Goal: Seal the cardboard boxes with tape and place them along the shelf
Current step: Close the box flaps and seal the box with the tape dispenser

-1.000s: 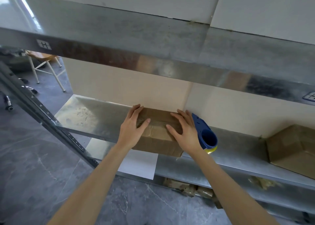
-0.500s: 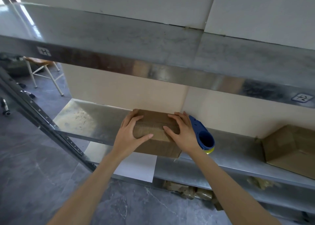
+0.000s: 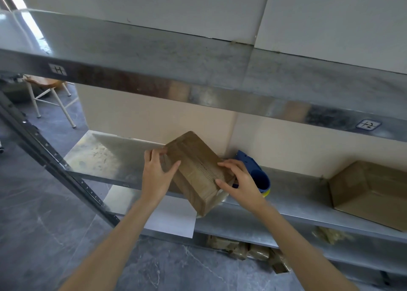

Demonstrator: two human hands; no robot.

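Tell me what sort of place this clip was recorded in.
Probably a storeroom or small packing area: a metal shelving rack with labelled tiers, a tilted cardboard box and a second cardboard box at its middle tier, and a blue tape dispenser between them.

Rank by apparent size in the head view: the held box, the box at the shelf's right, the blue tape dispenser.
1-2, unranked: held box and right box look alike, and the frame edge cuts the right one.
3: tape dispenser, clearly smallest.
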